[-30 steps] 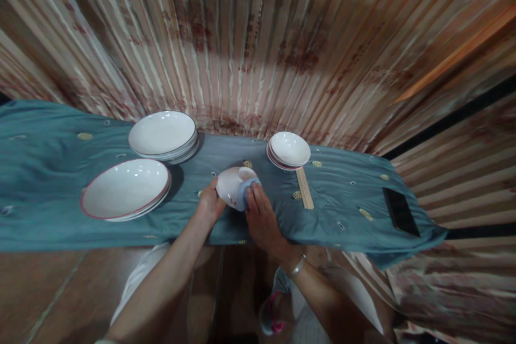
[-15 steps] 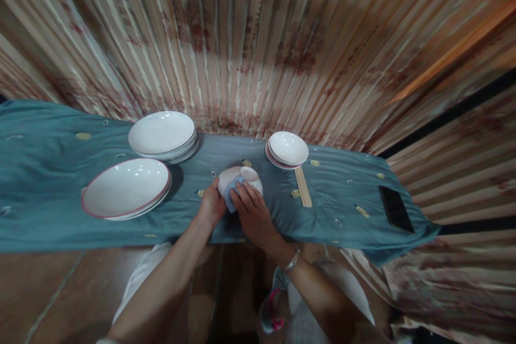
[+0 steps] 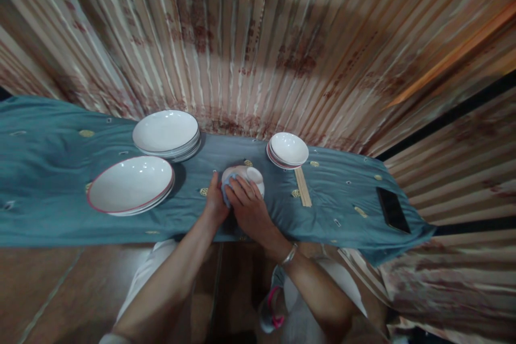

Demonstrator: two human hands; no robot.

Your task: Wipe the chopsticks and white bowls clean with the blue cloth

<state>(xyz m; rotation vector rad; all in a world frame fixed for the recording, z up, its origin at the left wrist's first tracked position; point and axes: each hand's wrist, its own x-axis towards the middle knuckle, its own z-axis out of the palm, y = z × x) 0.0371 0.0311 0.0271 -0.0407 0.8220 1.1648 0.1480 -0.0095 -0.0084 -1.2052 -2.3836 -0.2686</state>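
Note:
A small white bowl point(image 3: 261, 189) is held just above the table's front part, its underside with the round foot facing up. My left hand point(image 3: 217, 204) supports it at the left edge, thumb raised; its fingers are mostly hidden behind the bowl and cloth. In my right hand point(image 3: 250, 209) is a light blue cloth point(image 3: 226, 183), pressed against the bowl's outside under bent fingers. Much of the cloth and of the bowl's near side is covered by that hand.
Left on the teal tablecloth point(image 3: 48, 188) stand a stack of dark-rimmed plates point(image 3: 167, 131) and a stack of red-rimmed ones point(image 3: 131, 185). Stacked small bowls point(image 3: 288, 149) and chopsticks point(image 3: 302, 188) lie to the right. A black phone point(image 3: 393, 209) rests near the right end. A curtain point(image 3: 242, 54) hangs behind.
My right hand has slid slightly left over the bowl with the cloth. The left thumb has come up off the bowl's edge, and the bowl has shifted a little to the right.

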